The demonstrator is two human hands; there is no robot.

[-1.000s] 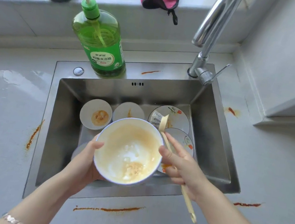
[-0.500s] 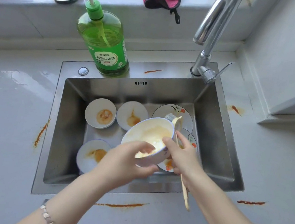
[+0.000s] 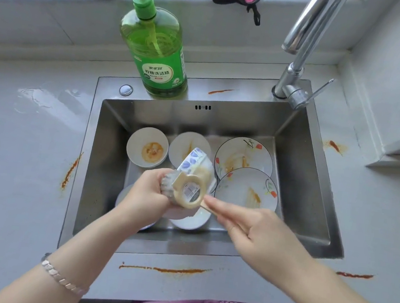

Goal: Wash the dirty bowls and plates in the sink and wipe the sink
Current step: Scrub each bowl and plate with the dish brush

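only one label i can actually read: the front label on the green dish soap bottle, which stands on the back ledge of the sink. top line, small green characters: 家家宜. line below, bigger dark characters: 柠檬洗洁精. under that is a small red oval, print too small to read. a strip of print runs down the bottle's right side, also too small. second item: a grey sticker on the round back of the brush in my right hand. it has fine print or maybe a barcode, too blurred to read.
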